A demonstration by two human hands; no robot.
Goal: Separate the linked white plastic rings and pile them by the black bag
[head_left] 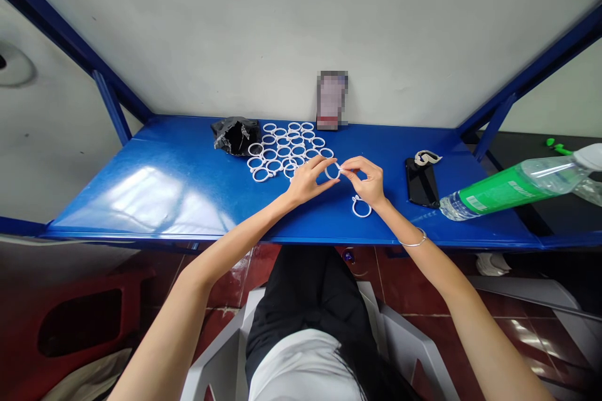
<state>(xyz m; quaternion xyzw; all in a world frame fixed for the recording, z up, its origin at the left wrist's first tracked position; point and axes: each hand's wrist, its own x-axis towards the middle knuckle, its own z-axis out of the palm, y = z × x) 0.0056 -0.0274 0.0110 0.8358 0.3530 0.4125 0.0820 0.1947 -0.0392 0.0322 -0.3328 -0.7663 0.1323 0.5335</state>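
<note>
Both hands meet over the middle of the blue table point(179, 188). My left hand point(310, 178) and my right hand point(368, 180) pinch the same white plastic ring point(332, 170) between their fingertips, from its two sides. Just behind the left hand lies a flat mesh of several linked white rings point(285, 149). A single loose white ring point(360, 207) lies on the table under my right wrist. A thin bangle point(414, 242) circles my right forearm.
A crumpled black bag point(235, 135) sits left of the mesh. A small upright card point(332, 100) leans on the wall. A black phone point(421, 183) with a white clip point(427, 157) lies at right, beside a green-labelled bottle point(512, 187) on its side.
</note>
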